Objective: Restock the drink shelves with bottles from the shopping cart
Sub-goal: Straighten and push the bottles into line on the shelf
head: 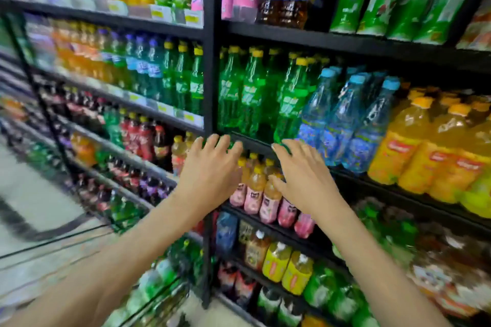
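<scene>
Fingers [222, 142] of the left hand [210, 170] are straight and spread, grasping nothing, their tips at the black shelf edge [252, 144]. The right hand [305, 175], at 3 o'clock from it, is equally released. Green bottles [249, 98] stand shelved at 12 o'clock. Blurred cart bottles [152, 283] lie at 7 o'clock.

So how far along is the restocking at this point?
Done: the green bottles stand in packed rows on the middle shelf. In hand: nothing. The left hand and right hand are both open, with fingers at that shelf's front edge. Left: the shopping cart at lower left holds cart bottles, blurred, so further loads seem due.
</scene>
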